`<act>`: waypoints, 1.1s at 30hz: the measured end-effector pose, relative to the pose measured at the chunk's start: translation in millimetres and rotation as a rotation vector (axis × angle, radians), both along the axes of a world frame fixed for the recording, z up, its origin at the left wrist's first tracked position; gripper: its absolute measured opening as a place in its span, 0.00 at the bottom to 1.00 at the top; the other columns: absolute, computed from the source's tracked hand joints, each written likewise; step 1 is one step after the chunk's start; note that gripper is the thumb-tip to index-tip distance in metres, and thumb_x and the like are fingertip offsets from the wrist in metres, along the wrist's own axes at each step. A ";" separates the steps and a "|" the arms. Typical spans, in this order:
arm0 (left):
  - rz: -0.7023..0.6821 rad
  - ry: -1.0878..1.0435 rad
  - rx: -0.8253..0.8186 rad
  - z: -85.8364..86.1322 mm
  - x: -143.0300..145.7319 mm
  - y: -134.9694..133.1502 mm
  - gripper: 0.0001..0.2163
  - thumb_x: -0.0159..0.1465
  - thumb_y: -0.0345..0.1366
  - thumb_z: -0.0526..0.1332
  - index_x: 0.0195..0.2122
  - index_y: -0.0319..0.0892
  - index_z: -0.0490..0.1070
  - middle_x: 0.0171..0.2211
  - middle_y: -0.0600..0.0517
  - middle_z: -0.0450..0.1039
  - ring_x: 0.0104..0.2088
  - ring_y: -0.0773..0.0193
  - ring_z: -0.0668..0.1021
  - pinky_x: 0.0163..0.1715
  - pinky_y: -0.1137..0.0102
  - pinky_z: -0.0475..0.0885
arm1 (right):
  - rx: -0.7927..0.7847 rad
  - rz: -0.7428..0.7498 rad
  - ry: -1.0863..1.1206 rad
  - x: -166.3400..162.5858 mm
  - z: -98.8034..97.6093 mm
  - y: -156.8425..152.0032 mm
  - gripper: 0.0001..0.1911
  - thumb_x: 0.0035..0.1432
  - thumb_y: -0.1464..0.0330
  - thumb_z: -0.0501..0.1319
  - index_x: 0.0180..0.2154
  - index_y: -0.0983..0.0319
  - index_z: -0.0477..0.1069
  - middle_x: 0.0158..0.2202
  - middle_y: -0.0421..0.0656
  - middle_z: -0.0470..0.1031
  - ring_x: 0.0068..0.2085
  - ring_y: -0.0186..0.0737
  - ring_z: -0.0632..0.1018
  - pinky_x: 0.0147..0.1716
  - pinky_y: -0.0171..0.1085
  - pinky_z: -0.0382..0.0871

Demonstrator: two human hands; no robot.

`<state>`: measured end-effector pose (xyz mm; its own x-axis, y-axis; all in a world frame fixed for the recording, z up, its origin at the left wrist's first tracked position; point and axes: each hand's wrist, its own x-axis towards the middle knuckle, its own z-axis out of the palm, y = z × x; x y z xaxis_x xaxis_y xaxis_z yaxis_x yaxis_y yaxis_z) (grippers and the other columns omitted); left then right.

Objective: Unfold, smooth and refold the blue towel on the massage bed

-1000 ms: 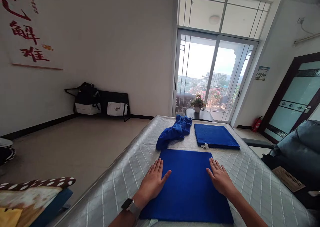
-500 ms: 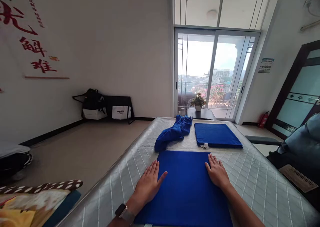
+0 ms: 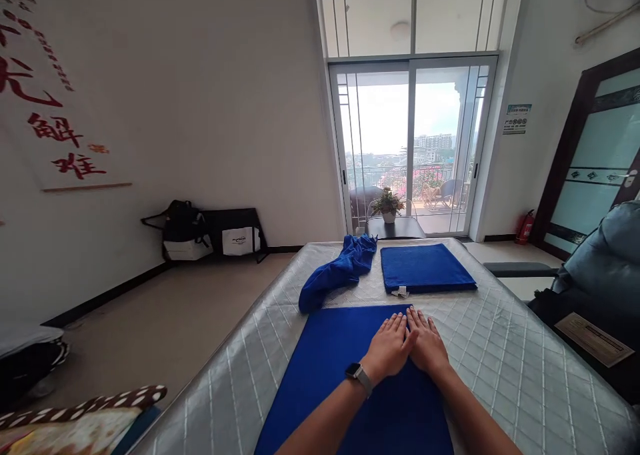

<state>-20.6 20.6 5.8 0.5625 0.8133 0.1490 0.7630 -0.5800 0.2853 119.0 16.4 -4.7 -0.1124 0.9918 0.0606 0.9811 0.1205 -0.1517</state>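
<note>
Blue rectangular fabric [image 3: 320, 361] lies on the silver quilted mattress [image 3: 505, 348]; near the fabric's far right corner, left hand [image 3: 388, 346] and right hand [image 3: 427, 343], flattened (grasping nothing), apparently smooth it; continuing likely calls for even pressure.

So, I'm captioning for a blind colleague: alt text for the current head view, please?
A left hand and right hand lie palm-down, side by side, near the far right corner of a flat blue fabric rectangle on a silver quilted mattress. Beyond it lie a crumpled blue cloth, left, and a second blue fabric rectangle, right, with sliding glass doors behind.
</note>
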 end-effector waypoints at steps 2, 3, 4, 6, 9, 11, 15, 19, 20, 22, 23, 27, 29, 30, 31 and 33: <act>0.029 -0.019 0.007 -2.7 11.5 14.7 0.35 0.72 0.53 0.30 0.72 0.38 0.50 0.71 0.40 0.55 0.72 0.52 0.55 0.69 0.51 0.53 | 0.000 -0.004 -0.004 0.2 -1.0 0.3 0.33 0.67 0.68 0.42 0.72 0.64 0.46 0.74 0.45 0.42 0.73 0.46 0.46 0.70 0.48 0.37; 0.055 -0.024 0.016 -5.1 13.3 20.3 0.35 0.72 0.54 0.31 0.72 0.37 0.51 0.71 0.40 0.55 0.72 0.52 0.55 0.69 0.51 0.53 | 0.001 -0.013 0.001 -0.1 -1.2 0.7 0.33 0.67 0.68 0.42 0.72 0.64 0.45 0.74 0.45 0.42 0.73 0.46 0.46 0.70 0.48 0.38; 0.083 -0.025 0.026 -7.8 12.8 24.5 0.35 0.72 0.54 0.31 0.72 0.37 0.51 0.71 0.40 0.55 0.72 0.52 0.55 0.69 0.51 0.52 | 0.001 -0.022 0.008 -0.7 -1.2 1.2 0.33 0.68 0.67 0.41 0.72 0.65 0.45 0.74 0.45 0.43 0.73 0.45 0.46 0.70 0.48 0.38; 0.131 -0.017 0.039 -12.5 5.8 29.2 0.36 0.72 0.55 0.32 0.71 0.36 0.52 0.71 0.40 0.54 0.72 0.52 0.53 0.70 0.51 0.51 | -0.002 -0.040 0.021 -2.2 -0.9 2.4 0.33 0.69 0.65 0.39 0.72 0.66 0.45 0.74 0.44 0.44 0.73 0.44 0.46 0.70 0.48 0.38; 0.166 0.004 0.040 -14.3 -16.2 30.3 0.37 0.71 0.57 0.33 0.71 0.35 0.51 0.72 0.40 0.52 0.72 0.52 0.52 0.70 0.53 0.49 | -0.001 -0.055 0.035 -4.1 0.0 3.8 0.34 0.70 0.61 0.37 0.72 0.68 0.45 0.74 0.45 0.44 0.73 0.45 0.47 0.70 0.48 0.37; 0.196 0.021 0.030 -12.3 -37.2 29.5 0.38 0.71 0.58 0.33 0.72 0.35 0.51 0.72 0.41 0.51 0.72 0.52 0.52 0.71 0.54 0.49 | 0.002 -0.057 0.049 -4.7 0.2 4.2 0.35 0.70 0.59 0.38 0.72 0.68 0.45 0.74 0.45 0.43 0.73 0.45 0.46 0.70 0.49 0.36; 0.286 0.057 0.011 -8.6 -91.3 28.5 0.39 0.70 0.60 0.34 0.72 0.36 0.50 0.72 0.42 0.50 0.73 0.53 0.52 0.71 0.54 0.48 | 0.004 -0.069 0.061 -4.6 -0.6 4.2 0.35 0.70 0.58 0.38 0.72 0.67 0.45 0.74 0.44 0.43 0.73 0.43 0.45 0.70 0.48 0.35; 0.382 0.072 0.027 -10.1 -151.2 26.5 0.40 0.69 0.61 0.34 0.71 0.35 0.51 0.72 0.40 0.50 0.72 0.52 0.54 0.70 0.53 0.48 | 0.007 -0.067 0.055 -3.8 -3.1 4.7 0.35 0.70 0.58 0.38 0.72 0.66 0.44 0.74 0.42 0.43 0.73 0.42 0.44 0.70 0.47 0.35; 0.409 0.073 0.030 -10.8 -164.5 25.6 0.41 0.69 0.62 0.34 0.71 0.34 0.51 0.72 0.39 0.50 0.72 0.51 0.54 0.70 0.53 0.49 | 0.009 -0.066 0.053 -3.6 -3.8 5.0 0.35 0.70 0.58 0.38 0.72 0.66 0.44 0.74 0.42 0.43 0.73 0.42 0.44 0.70 0.47 0.35; 0.458 0.068 0.033 -11.7 -186.4 23.4 0.42 0.69 0.62 0.35 0.71 0.32 0.51 0.72 0.38 0.50 0.72 0.50 0.54 0.69 0.54 0.49 | 0.014 -0.065 0.043 -3.2 -5.4 6.0 0.34 0.70 0.58 0.38 0.72 0.65 0.44 0.74 0.42 0.43 0.73 0.41 0.44 0.70 0.47 0.35; 0.475 0.062 0.032 -12.1 -194.5 22.2 0.42 0.69 0.62 0.35 0.71 0.32 0.51 0.72 0.37 0.49 0.72 0.50 0.54 0.69 0.54 0.49 | 0.016 -0.064 0.035 -3.0 -5.9 6.5 0.34 0.70 0.58 0.38 0.72 0.65 0.44 0.74 0.41 0.43 0.73 0.41 0.44 0.70 0.47 0.34; 0.502 0.037 0.013 -13.2 -208.7 18.9 0.43 0.69 0.63 0.35 0.71 0.29 0.50 0.72 0.36 0.48 0.72 0.51 0.53 0.69 0.56 0.50 | 0.014 -0.070 0.008 -2.9 -6.4 7.8 0.34 0.70 0.57 0.37 0.72 0.64 0.44 0.74 0.40 0.43 0.73 0.40 0.46 0.70 0.46 0.35; 0.502 0.026 0.025 -14.5 -209.1 18.8 0.43 0.69 0.62 0.35 0.70 0.28 0.50 0.72 0.35 0.49 0.72 0.50 0.53 0.69 0.56 0.50 | 0.007 -0.071 -0.005 -2.9 -5.8 8.0 0.34 0.71 0.57 0.37 0.72 0.64 0.43 0.74 0.40 0.43 0.73 0.39 0.46 0.70 0.46 0.35; 0.502 0.020 0.036 -15.4 -208.9 19.0 0.43 0.69 0.62 0.35 0.70 0.29 0.50 0.72 0.35 0.49 0.72 0.50 0.54 0.69 0.56 0.50 | 0.003 -0.071 -0.014 -3.0 -5.4 8.0 0.34 0.71 0.57 0.37 0.72 0.64 0.43 0.74 0.40 0.42 0.73 0.39 0.46 0.70 0.46 0.35; 0.501 0.014 0.047 -16.5 -208.7 19.4 0.42 0.69 0.62 0.35 0.70 0.29 0.51 0.72 0.35 0.49 0.72 0.51 0.54 0.69 0.56 0.50 | -0.002 -0.070 -0.025 -3.0 -5.2 7.9 0.34 0.71 0.58 0.37 0.72 0.64 0.42 0.74 0.40 0.42 0.73 0.39 0.45 0.70 0.45 0.35; 0.497 0.000 0.060 -18.7 -208.9 20.3 0.42 0.69 0.62 0.35 0.70 0.29 0.51 0.72 0.36 0.50 0.72 0.51 0.55 0.69 0.57 0.49 | -0.012 -0.072 -0.056 -3.1 -5.0 7.8 0.34 0.71 0.58 0.37 0.72 0.64 0.41 0.74 0.40 0.42 0.73 0.39 0.45 0.70 0.45 0.35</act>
<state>-229.5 40.9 -12.9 0.1093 0.9728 0.2040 0.9512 -0.1620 0.2626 115.8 24.1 -9.6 -0.0441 0.9981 0.0440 0.9940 0.0483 -0.0979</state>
